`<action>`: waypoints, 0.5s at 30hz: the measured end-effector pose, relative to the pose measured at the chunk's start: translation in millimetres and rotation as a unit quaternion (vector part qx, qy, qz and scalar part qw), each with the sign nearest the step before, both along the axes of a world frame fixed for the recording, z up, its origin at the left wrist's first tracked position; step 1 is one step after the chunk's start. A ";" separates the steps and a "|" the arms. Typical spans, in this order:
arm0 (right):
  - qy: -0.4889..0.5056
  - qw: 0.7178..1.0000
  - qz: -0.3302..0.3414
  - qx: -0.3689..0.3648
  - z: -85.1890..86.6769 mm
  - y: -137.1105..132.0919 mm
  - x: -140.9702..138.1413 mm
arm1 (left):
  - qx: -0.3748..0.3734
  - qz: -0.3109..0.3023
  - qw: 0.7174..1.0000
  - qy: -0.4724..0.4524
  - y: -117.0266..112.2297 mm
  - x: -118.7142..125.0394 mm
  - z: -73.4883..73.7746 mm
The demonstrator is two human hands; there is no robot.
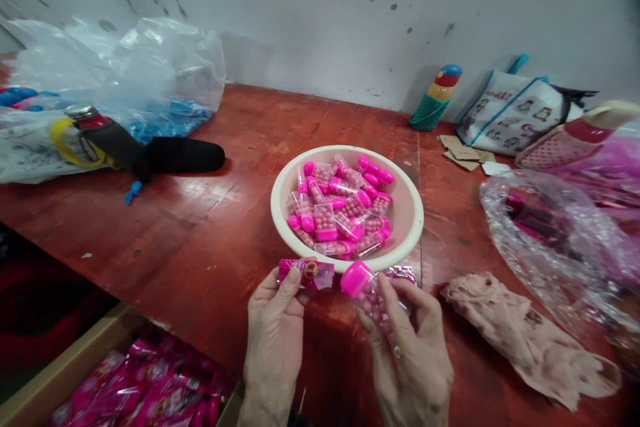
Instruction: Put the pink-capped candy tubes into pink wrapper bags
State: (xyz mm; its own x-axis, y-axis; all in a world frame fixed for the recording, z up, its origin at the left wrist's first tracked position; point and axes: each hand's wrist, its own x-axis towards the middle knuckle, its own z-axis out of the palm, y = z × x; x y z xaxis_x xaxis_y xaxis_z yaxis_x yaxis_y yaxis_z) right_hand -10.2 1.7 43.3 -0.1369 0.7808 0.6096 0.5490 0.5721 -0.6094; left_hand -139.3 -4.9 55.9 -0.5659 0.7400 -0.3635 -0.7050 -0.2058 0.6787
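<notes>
Right hand (410, 353): fingers (395, 293) pinched around a clear capsule (363, 285) with a pink cap, full of small pink balls. It's held just off the near rim of the bowl (280, 203).
Left hand (275, 340): thumb and fingers closed on a flat pink sachet (306, 273), just beside the capsule.

Handling, my read:
- Capsule: light, rigid thin plastic, smooth, likely slippery. Grip the body across its width, not the cap, which may pop off.
- Sachet: light, limp film. Pinch it by an edge.

Bench (210, 233): red-painted wood, worn and scuffed, flat.
- Crumpled cloth (525, 340) to the right.
- Clear plastic bag (555, 233) beyond the cloth.
- Open carton (140, 387) of pink packs below the near edge.
- Stained grey wall (320, 20) behind.
</notes>
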 end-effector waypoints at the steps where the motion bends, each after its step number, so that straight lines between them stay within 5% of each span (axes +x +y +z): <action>1: -0.009 1.000 -0.017 0.006 1.6 1.4 2.2 | -0.002 -0.004 1.000 -0.002 -0.4 -0.4 -0.1; 9: -0.014 0.996 -0.040 0.083 -3.3 2.6 -3.0 | 0.014 -0.029 0.999 -0.008 0.1 11.2 0.5; 15: -0.007 0.998 -0.056 0.039 -5.3 0.9 3.9 | 0.001 -0.019 0.999 -0.027 2.5 10.8 -4.4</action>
State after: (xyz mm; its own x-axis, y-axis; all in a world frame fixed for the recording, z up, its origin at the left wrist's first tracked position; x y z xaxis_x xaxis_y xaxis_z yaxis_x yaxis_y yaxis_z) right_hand -6.3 2.7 37.9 -0.0614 0.7414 0.6683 0.6200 0.5530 -0.5566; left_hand -128.5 -2.5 51.5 -0.5161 0.7614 -0.3923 -0.7485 -0.1782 0.6387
